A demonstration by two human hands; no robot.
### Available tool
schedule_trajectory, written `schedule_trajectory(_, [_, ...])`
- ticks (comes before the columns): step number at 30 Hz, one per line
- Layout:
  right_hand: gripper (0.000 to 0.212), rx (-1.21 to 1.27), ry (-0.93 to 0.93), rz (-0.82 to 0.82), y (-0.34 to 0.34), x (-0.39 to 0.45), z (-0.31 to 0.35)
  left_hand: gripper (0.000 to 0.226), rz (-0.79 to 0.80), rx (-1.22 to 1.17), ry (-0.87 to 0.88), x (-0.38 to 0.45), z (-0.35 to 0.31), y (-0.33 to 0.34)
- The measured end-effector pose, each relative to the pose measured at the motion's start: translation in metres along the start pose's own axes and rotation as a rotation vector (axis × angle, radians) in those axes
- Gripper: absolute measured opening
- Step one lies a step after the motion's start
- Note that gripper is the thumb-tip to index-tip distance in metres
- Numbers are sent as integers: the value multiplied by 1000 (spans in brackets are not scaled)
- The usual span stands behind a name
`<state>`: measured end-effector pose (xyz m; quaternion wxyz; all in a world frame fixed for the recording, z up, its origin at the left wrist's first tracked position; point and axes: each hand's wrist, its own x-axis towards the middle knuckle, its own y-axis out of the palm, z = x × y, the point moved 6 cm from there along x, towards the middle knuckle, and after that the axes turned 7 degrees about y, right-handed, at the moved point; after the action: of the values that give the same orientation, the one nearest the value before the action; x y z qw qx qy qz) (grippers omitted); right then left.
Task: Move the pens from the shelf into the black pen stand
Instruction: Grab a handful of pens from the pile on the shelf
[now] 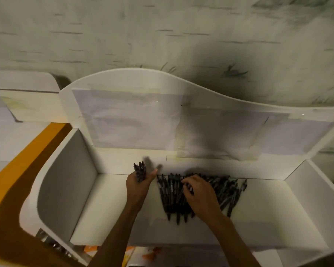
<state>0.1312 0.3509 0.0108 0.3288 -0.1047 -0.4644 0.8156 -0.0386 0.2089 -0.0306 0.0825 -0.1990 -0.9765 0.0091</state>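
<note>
Wall [162, 35]: pale, streaked with dark marks, fills the upper half of the view behind everything else.

Shelf [268, 209]: white, open-topped, with a curved back panel, an upright side panel at each end and a flat floor. Sheets of pale paper [133, 120] are taped over the back panel.

Orange band [27, 160]: runs diagonally at the left, outside the shelf, edged with dark brown.

Pile of pens [226, 191]: black, many, lying loose on the shelf floor near the back panel, right of centre, mostly pointing front to back and overlapping one another.

Left hand [139, 186]: reaches in from below, just left of the pile. Its fingers are curled round a bundle of pens [140, 170], held upright with the ends standing above the fist; thumb stretched out toward the pile.

Right hand [200, 193]: lies on top of the pile, palm down. Its fingers are bent and the fingertips appear to pinch one pen [189, 188] at the left part of the pile; the exact hold is partly hidden by the hand itself.

Small unclear items [52, 243]: below the shelf's left front corner, too dim to tell.
</note>
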Motion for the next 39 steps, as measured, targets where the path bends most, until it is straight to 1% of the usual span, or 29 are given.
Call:
schedule_trajectory(2, [21,-5,1,-2,-1,0,1,57,3,27,-38,0,7,-1])
schedule_trajectory(4, [22,-12,2,3,-1,1,1,47,0,51,-100,-2,20,-3])
schedule_trajectory(6, [22,-12,2,13,-2,1,2,39,12,72,-125,-4,30,-6])
schedule_trajectory(8, [21,-6,0,12,-3,2,3,25,19,97,-143,-3,35,-8])
schedule_trajectory(10, [22,-5,-4,11,-4,3,4,25,14,123,-156,-1,32,-10])
schedule_trajectory(12, [23,0,-6,19,-5,5,7,20,5,155,-157,-2,23,-11])
schedule_trajectory(14, [23,-8,-25,31,-6,7,13,17,18,178,-127,-6,7,-13])
schedule_trajectory(16, [21,-21,-59,38,-7,10,23,20,22,211,-77,-9,-14,-18])
schedule_trajectory(18, [17,-26,-94,39,-10,14,35,27,-6,211,-59,-12,-32,-27])
schedule_trajectory(20, [15,-11,-134,37,-13,19,51,31,-48,209,-45,-13,-52,-37])
schedule_trajectory(23, [22,50,-164,68,-16,24,77,30,-61,191,-37,-16,-79,-52])
schedule_trajectory(26, [25,79,-204,97,-19,27,107,33,-72,181,-95,-18,-97,-72])
schedule_trajectory(30, [22,92,-282,60,-21,28,149,33,-58,244,-133,-23,-117,-100])
schedule_trajectory(35, [27,86,-355,30,-23,11,209,28,26,164,-50,-41,-162,-139])
schedule_trajectory(37, [28,82,-386,13,-23,0,237,22,35,151,-12,-49,-178,-163])
schedule_trajectory(39, [28,82,-421,2,-20,-14,268,24,12,119,35,-54,-191,-194])
